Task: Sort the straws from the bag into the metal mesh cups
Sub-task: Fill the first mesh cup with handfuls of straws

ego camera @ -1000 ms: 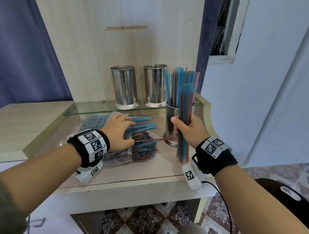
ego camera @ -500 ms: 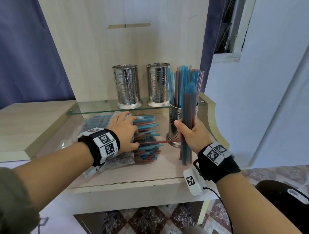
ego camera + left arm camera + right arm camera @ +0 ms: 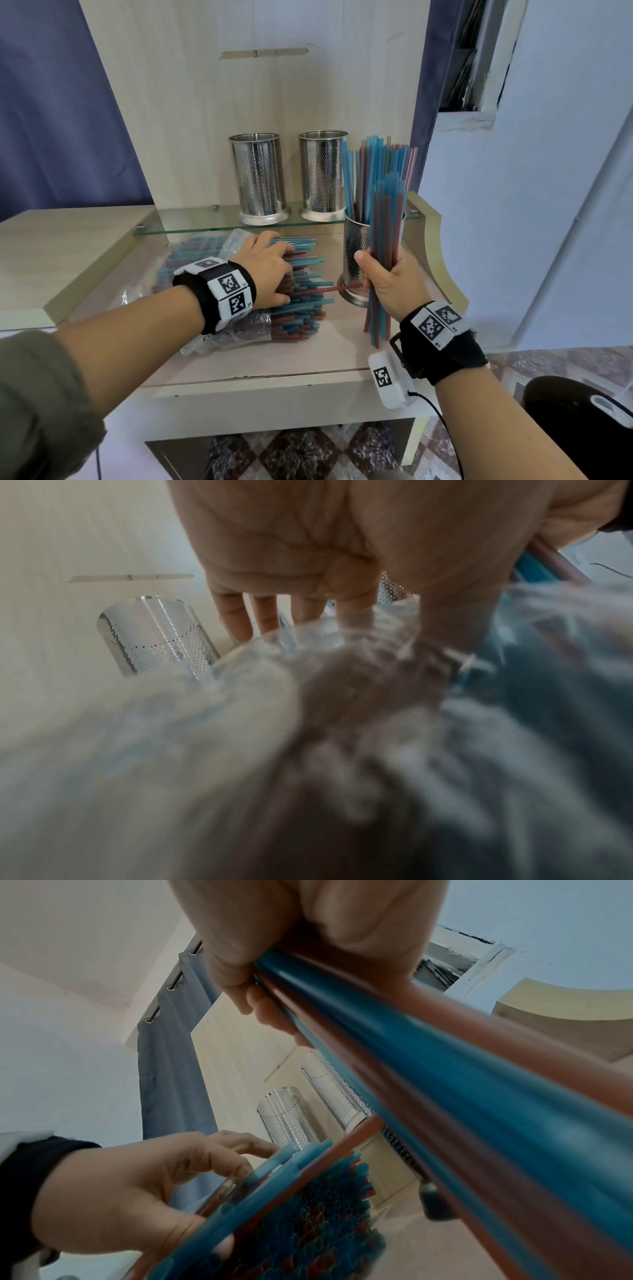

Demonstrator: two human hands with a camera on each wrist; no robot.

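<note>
A: Right hand (image 3: 390,284)?
B: Fingers wrapped round an upright bundle (image 3: 387,219) of blue and red straws, beside the filled cup (image 3: 356,253) on the table (image 3: 291,359).
A: Left hand (image 3: 267,270)?
B: Fingers curved over the straws (image 3: 308,298) protruding from the bag (image 3: 239,330), thumb at their side.

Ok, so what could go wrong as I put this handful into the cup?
The cup is already crowded with straws, so pushing in the bundle held by your right hand could tip it or spill some. One red straw juts crosswise from the bag towards that hand and may get dragged out.
</note>
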